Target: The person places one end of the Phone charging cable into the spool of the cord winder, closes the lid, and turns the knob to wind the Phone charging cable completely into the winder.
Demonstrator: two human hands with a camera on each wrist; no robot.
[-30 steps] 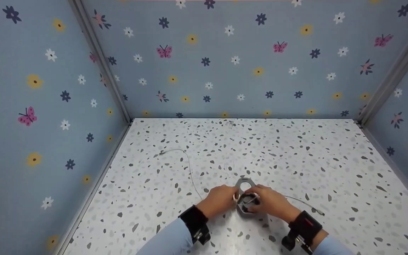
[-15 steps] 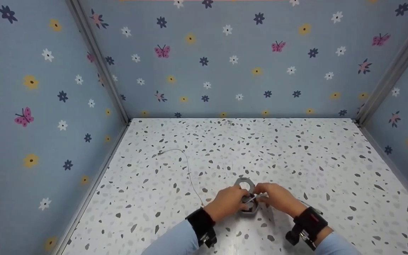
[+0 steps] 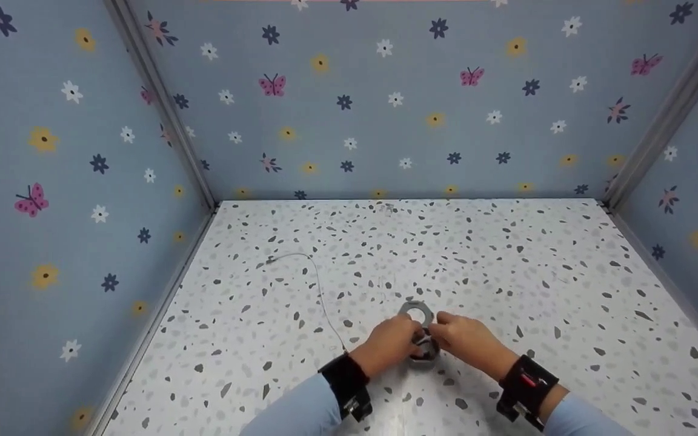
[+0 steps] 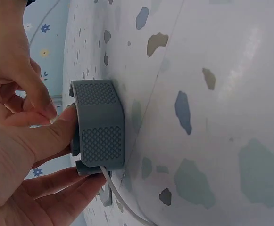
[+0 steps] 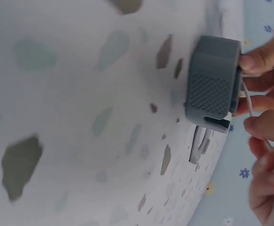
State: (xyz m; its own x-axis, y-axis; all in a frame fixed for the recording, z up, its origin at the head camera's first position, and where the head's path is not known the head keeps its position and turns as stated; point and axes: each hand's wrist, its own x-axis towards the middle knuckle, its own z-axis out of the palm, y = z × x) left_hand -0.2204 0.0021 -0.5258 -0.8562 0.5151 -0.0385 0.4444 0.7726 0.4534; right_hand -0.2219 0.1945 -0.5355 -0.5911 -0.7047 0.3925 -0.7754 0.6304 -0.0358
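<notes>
A grey faceted cable winder [image 4: 101, 125] with textured side panels sits on the speckled tabletop. Its flat ring-shaped lid [image 3: 415, 306] lies folded open on the far side. My left hand [image 3: 388, 342] grips the winder, thumb on the upper rim and fingers below in the left wrist view. Close beside it, my right hand [image 3: 470, 340] pinches a thin white cable [image 5: 249, 100] between thumb and fingertips. The cable runs from inside the winder to that hand. Another length of cable [image 4: 118, 192] leaves through a side slot. The winder's inside is mostly hidden by my fingers.
The cable's far stretch [image 3: 320, 290] curves over the tabletop to a small connector [image 3: 271, 260] at the left. Blue flowered panels [image 3: 349, 103] stand behind and at both sides, with grey metal posts at the corners.
My left hand has shifted from the winder's left side to over it. My right hand has come off the winder, drawing the cable up. The cable end at the right is now out of sight.
</notes>
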